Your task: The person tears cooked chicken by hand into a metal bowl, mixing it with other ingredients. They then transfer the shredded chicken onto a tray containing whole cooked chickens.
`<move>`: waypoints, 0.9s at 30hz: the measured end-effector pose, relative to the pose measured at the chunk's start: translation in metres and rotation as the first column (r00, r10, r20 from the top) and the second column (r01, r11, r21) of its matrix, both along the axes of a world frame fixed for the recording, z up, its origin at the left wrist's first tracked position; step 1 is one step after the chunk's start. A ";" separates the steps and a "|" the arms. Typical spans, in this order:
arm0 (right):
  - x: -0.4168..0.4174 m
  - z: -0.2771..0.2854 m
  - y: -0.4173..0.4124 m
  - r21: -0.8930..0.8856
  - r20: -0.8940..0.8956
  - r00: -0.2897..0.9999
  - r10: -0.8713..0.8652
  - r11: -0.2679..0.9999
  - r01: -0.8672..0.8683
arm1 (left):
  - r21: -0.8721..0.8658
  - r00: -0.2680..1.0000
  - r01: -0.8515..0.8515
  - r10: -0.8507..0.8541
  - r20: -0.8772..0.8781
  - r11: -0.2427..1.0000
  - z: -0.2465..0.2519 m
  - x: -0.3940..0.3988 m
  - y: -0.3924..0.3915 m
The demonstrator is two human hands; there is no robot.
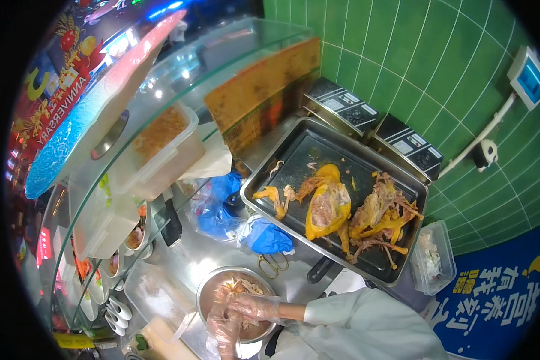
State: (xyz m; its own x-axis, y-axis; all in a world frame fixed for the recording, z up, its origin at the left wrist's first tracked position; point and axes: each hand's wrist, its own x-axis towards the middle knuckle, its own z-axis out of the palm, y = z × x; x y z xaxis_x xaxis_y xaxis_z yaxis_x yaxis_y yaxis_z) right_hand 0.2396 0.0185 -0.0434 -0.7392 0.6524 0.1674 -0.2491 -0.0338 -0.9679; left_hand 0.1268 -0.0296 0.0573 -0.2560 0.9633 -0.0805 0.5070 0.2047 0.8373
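My left hand (225, 330) and my right hand (255, 308), both in clear plastic gloves, meet over a round steel bowl (201, 288). Shredded meat (239, 286) lies inside the bowl. The fingers of both hands are bent together around a bit of meat, which they largely cover. To the upper right, a dark rectangular metal tray (292, 150) holds a partly stripped yellow-skinned chicken (327, 204). Beside that bird is a picked carcass with bones and feet (380, 216). A loose piece with bone (276, 200) rests at the tray's left end.
Gold-handled scissors (273, 265) and blue plastic bags (222, 204) lie between bowl and tray. A black-handled cleaver (172, 222) is near the glass guard (162, 114). Clear tubs (155, 288), a cutting board (168, 339) and two induction cookers (342, 105) surround the counter.
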 end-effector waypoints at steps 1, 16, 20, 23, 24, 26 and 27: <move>-0.002 -0.001 0.000 0.024 0.017 1.000 0.016 1.000 -0.016 | 0.016 0.999 0.008 -0.007 -0.049 1.000 -0.002 -0.003 -0.001; 0.004 -0.018 0.001 0.069 -0.121 0.982 0.147 0.988 -0.140 | 0.266 0.997 -0.075 0.071 0.026 0.961 -0.040 -0.038 -0.005; 0.013 -0.035 0.002 -0.391 0.000 0.938 0.347 0.864 -0.319 | -0.006 0.937 0.213 -0.206 -0.281 0.977 -0.058 -0.069 -0.012; 0.001 -0.057 0.000 -0.564 -0.096 0.955 0.280 0.775 -0.284 | 0.105 0.952 0.189 -0.156 -0.264 0.976 -0.045 -0.051 -0.009; -0.003 -0.050 0.003 -0.460 0.038 0.953 0.299 0.852 -0.249 | 0.121 0.964 0.170 -0.140 -0.227 0.978 -0.032 -0.041 -0.006; 0.001 -0.012 0.006 -0.443 0.095 0.956 0.279 0.871 -0.210 | 0.051 0.987 0.100 -0.093 -0.130 0.994 -0.030 -0.033 -0.010; 0.008 0.031 0.009 -0.537 0.016 0.968 0.249 0.819 -0.202 | 0.014 0.995 0.061 -0.060 -0.083 0.998 -0.030 -0.031 -0.013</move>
